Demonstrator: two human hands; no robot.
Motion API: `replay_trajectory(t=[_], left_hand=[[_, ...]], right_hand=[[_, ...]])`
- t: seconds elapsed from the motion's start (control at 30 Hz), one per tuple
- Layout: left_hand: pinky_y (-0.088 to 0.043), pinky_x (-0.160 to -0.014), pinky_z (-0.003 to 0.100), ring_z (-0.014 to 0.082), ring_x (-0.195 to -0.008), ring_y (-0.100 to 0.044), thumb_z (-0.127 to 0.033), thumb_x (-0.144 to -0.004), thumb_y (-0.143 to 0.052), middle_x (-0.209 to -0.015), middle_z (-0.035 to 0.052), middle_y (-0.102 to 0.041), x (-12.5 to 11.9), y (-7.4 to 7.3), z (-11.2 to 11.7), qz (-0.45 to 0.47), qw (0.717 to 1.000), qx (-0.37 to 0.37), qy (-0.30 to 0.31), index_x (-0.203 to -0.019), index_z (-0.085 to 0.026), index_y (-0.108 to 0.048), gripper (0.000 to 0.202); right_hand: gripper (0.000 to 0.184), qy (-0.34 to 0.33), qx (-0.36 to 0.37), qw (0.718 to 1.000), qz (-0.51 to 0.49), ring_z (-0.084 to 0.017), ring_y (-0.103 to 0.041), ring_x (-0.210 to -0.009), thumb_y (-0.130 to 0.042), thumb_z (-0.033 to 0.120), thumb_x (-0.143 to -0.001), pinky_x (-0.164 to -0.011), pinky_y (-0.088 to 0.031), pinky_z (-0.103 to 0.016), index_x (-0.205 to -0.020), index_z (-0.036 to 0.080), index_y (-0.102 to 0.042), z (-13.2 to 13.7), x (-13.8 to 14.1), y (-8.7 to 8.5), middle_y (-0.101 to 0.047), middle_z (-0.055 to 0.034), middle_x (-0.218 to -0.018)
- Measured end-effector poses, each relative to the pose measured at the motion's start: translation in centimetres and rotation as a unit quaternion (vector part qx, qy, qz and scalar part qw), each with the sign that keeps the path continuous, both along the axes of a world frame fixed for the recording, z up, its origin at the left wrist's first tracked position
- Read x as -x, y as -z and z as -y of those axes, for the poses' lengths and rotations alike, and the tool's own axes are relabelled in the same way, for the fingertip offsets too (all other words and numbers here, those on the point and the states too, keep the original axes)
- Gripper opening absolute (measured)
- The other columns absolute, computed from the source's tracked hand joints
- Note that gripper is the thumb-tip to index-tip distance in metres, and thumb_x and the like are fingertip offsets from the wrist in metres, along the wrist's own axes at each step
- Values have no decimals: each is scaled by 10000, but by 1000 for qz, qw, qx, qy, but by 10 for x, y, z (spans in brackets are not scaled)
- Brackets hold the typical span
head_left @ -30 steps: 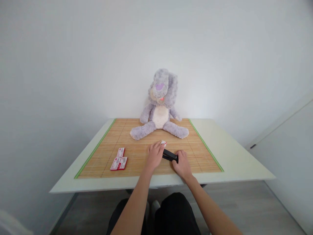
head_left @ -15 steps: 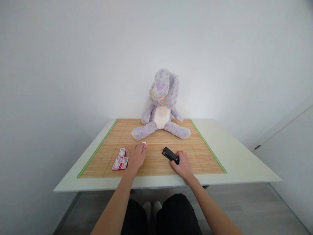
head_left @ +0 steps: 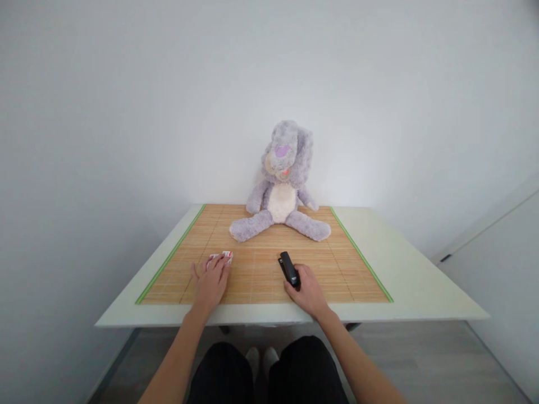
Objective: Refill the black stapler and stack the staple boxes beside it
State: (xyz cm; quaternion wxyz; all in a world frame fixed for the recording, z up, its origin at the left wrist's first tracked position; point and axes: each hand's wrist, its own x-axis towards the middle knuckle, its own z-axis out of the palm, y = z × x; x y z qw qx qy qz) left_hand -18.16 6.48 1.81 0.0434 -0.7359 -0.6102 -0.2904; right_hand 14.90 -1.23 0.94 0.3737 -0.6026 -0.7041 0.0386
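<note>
My left hand [head_left: 211,283] lies over small red-and-white boxes [head_left: 228,254] on the bamboo mat, its fingers stretched out and somewhat spread. Its fingertips touch the boxes and cover most of them, so how many lie beneath is hidden. To the right, my right hand [head_left: 309,289] is closed around the near end of a black stapler [head_left: 289,268]. The stapler rests on the mat, its far end pointing forward and a little left.
A grey plush rabbit [head_left: 283,185] sits against the wall at the back of the bamboo mat [head_left: 256,286], legs spread. The mat, with green side edges, lies on a white table [head_left: 421,286]. Walls rise behind the table and to the left.
My left hand has moved left, and the box at its fingertips has shifted from mid-mat to beside the others. My right hand has turned the stapler to point more straight ahead.
</note>
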Motion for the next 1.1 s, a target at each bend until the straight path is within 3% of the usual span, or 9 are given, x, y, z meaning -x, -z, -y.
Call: replay_trajectory(t=[0.2,0.37,0.53,0.8,0.97,1.1], left_hand=[[-268,-1187,575,327,-1340,-464,-413,-1040,-399,-1483,119,-543,8,5,9,60,995,-43,-69,-1364,-268,-624,421],[-433,-1064,507,322,-1197,-580,-442,-1057,-293,-1269,158,-662,17,11,0,154,980,-19,-127,-1308,-168,-628,500],[-451,-1092,447,286,-1252,-588,-415,-1062,-252,-1348,151,-644,15,17,-6,175,978,-16,-111,-1377,-156,-574,519],[-479,-1068,408,257,-1212,-624,-380,-1063,-247,-1308,106,-680,14,17,-6,193,978,-5,-79,-1351,-197,-592,486],[-479,-1056,411,253,-1174,-632,-389,-1063,-244,-1250,110,-691,18,21,-9,192,978,-5,-85,-1297,-188,-618,485],[-477,-1040,425,261,-1152,-628,-384,-1062,-232,-1227,131,-688,22,25,-11,191,976,-9,-101,-1267,-166,-630,498]], right_hand=[[657,-67,20,998,2,-293,-503,-1364,-589,304,-873,-1206,-355,-503,-1510,226,-447,-3,44,-1,-570,-116,-1463],[821,-90,79,991,64,-308,-326,-1529,-597,283,-821,-1281,-196,-523,-1594,158,-350,-4,72,1,-397,-138,-1634],[698,-85,82,991,58,-287,-322,-1538,-577,392,-923,-1289,-172,-492,-1572,192,-414,-7,93,0,-389,-103,-1643],[646,-100,100,989,33,-288,-365,-1513,-636,436,-918,-1271,-178,-525,-1531,313,-472,-20,122,-8,-465,-28,-1603],[574,-111,98,989,8,-272,-380,-1505,-651,472,-927,-1268,-176,-530,-1474,338,-538,-27,160,-1,-566,-2,-1525],[478,-93,95,991,-17,-251,-433,-1470,-671,411,-926,-1270,-190,-507,-1395,336,-617,-30,183,4,-613,4,-1477]])
